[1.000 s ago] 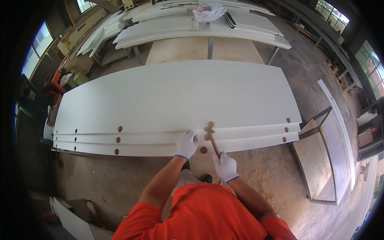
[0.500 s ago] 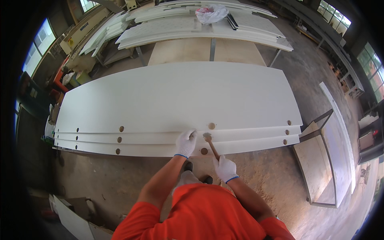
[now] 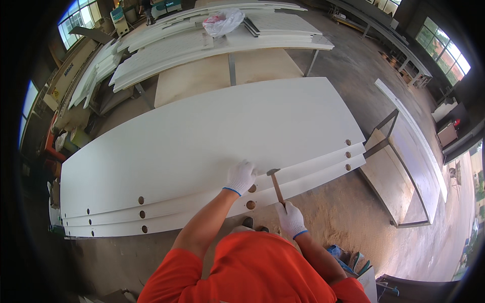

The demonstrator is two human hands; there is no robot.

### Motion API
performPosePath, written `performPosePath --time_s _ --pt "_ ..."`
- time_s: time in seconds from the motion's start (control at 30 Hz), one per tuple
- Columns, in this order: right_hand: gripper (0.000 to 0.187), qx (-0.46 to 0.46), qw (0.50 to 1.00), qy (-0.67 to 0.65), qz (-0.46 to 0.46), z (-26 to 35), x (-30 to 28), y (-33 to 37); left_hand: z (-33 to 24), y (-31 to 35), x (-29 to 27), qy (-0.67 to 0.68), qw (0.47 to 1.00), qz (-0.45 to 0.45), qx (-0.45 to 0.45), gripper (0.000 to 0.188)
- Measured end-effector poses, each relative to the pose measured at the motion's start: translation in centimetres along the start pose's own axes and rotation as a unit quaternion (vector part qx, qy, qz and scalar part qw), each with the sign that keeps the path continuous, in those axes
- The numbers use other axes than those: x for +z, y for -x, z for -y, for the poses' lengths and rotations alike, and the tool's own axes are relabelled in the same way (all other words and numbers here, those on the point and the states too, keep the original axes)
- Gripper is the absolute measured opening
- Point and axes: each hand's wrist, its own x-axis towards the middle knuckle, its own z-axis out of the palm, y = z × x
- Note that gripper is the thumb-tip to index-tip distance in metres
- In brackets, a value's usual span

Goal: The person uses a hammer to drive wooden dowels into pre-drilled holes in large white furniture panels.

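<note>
My right hand (image 3: 292, 220), in a white knit glove, is closed round the wooden handle of a hammer (image 3: 278, 188). The hammer's dark head lies over the front edge of the top white panel (image 3: 212, 131), just right of my left hand. That left hand (image 3: 241, 177), gloved the same way, rests at the same edge with its fingers curled together; whatever they pinch, if anything, is hidden. Under the top panel, further white panels stick out toward me in steps. Round holes (image 3: 251, 205) run along their front edges, some partly behind my left hand.
Behind stands a table stacked with white boards (image 3: 177, 50), with a plastic bag (image 3: 223, 22) on top. A metal-framed stand (image 3: 399, 177) is at the right, a long white strip (image 3: 411, 136) beside it. A person (image 3: 147, 11) stands far back left.
My view has turned, so the panels now slant up to the right. The hammer head has gone from a hole in a lower panel to the top panel's edge; my left hand has shifted farther onto the top panel.
</note>
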Motion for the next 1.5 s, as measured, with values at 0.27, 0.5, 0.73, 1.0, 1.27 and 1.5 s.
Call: performPosePath --time_s 0.27,0.5,0.73,1.0,1.27,1.5 --pt "0.045 -0.009 0.999 0.032 -0.014 4.0 0.4 -1.6 1.9 0.5 1.7 0.012 1.000 0.018 0.006 0.013" --pt "0.046 -0.046 0.996 0.071 -0.003 4.9 0.2 -2.6 0.9 0.6 0.1 0.027 0.999 -0.026 0.031 0.007" --pt "0.045 -0.026 0.997 0.079 -0.004 4.6 0.6 -2.4 0.9 0.9 0.3 0.018 0.998 -0.049 0.029 0.007" --pt "0.046 -0.033 0.996 0.085 -0.009 4.7 0.5 -2.2 0.9 0.7 0.3 0.025 0.998 -0.047 0.042 0.007" --pt "0.046 -0.050 0.994 0.095 -0.032 4.8 1.2 -1.8 1.0 0.8 0.2 -0.015 0.999 -0.013 0.029 0.004" --pt "0.046 -0.065 0.987 0.135 -0.054 5.1 1.6 -1.9 1.2 1.1 0.1 -0.004 1.000 -0.003 0.017 0.005"
